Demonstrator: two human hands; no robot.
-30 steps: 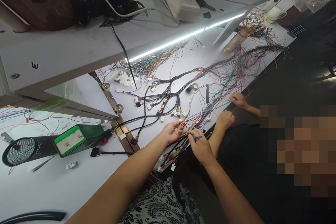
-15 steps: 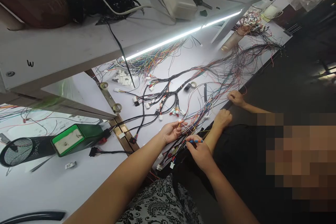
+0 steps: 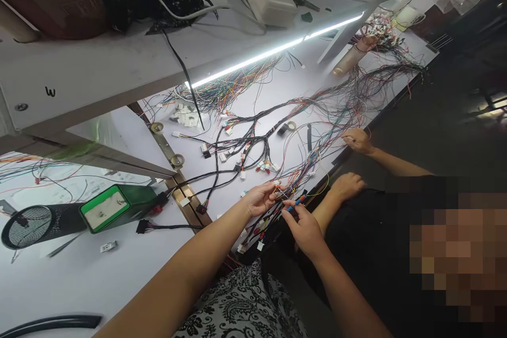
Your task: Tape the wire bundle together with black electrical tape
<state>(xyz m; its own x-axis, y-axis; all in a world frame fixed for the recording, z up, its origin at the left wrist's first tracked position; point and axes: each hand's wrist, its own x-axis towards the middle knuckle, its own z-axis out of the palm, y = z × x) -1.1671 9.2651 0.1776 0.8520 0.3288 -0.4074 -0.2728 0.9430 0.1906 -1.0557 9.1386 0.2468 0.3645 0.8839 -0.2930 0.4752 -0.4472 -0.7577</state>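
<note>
My left hand point(image 3: 261, 199) is closed, pinching a small white connector point(image 3: 277, 184) with thin wires at its fingertips, just above the bench edge. Close beside it, my right hand point(image 3: 304, 227) grips a pen-shaped tool with a blue-and-orange handle point(image 3: 295, 203). The tool slants, its thin end pointing toward the connector; whether they touch is too small to tell. Loose coloured wires point(image 3: 307, 166) run from around the fingers up the bench to the right. Below my hands, more black-sleeved leads end in a white connector point(image 3: 260, 246) at the bench edge.
A co-worker's hands point(image 3: 348, 186) are at the bench edge on my right. A black-taped wire harness point(image 3: 253, 140) with several connectors lies ahead. Left stand a green box point(image 3: 105, 208) and a black mesh holder point(image 3: 29, 227). A lit shelf point(image 3: 119, 63) overhangs the bench.
The tool in my right hand has swung from nearly level to a slant, its thin end toward the connector. My left hand stays nearly in place. The co-worker's nearer hand has moved right.
</note>
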